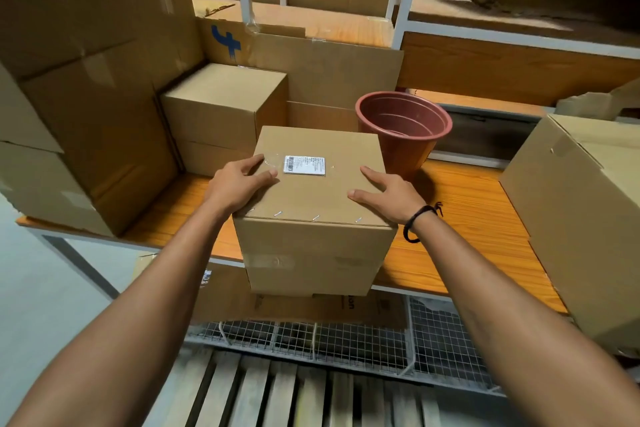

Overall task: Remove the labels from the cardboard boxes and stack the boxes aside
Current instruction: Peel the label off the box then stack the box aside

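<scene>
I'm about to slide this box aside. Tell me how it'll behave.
The box probably stays stiff: its top seam is stapled. It overhangs the shelf edge, so pulling nearer may tip it. Pushed back and right, it could knock over the pot.

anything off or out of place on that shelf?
Two things. A reddish plastic flowerpot stands among the cartons, right behind the labelled box. That box juts past the shelf's front edge, with both hands, left hand and right hand, flat on its top. Label still on.
</scene>
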{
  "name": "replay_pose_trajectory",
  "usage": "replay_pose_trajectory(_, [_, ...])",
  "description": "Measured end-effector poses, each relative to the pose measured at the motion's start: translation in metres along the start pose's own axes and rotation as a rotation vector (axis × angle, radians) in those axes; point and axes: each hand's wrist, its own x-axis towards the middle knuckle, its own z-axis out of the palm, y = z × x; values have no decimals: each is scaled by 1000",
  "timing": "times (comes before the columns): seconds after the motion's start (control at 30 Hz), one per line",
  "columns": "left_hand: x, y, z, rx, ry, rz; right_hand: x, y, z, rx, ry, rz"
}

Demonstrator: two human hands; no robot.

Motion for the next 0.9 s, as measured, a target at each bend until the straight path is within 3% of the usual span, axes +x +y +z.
replay_pose_trajectory(0.3, [32,-3,-17,-195,-287,11,23,-11,8,-13,-5,62])
replay_pose_trajectory(0.47, [44,-5,-13,35,-325,73,26,-7,13,-10,22,67])
replay_pose_trajectory(0.57, [50,-1,-13,171,-349,108,28,-8,13,-132,65,85])
replay_pose_trajectory(0.8, [69,-3,-14,191,-355,195,47,-28,-4,-581,63,-50])
replay_pose_trajectory(0.9, [77,-2,-15,210,-361,283,67,-43,-1,-490,105,-213])
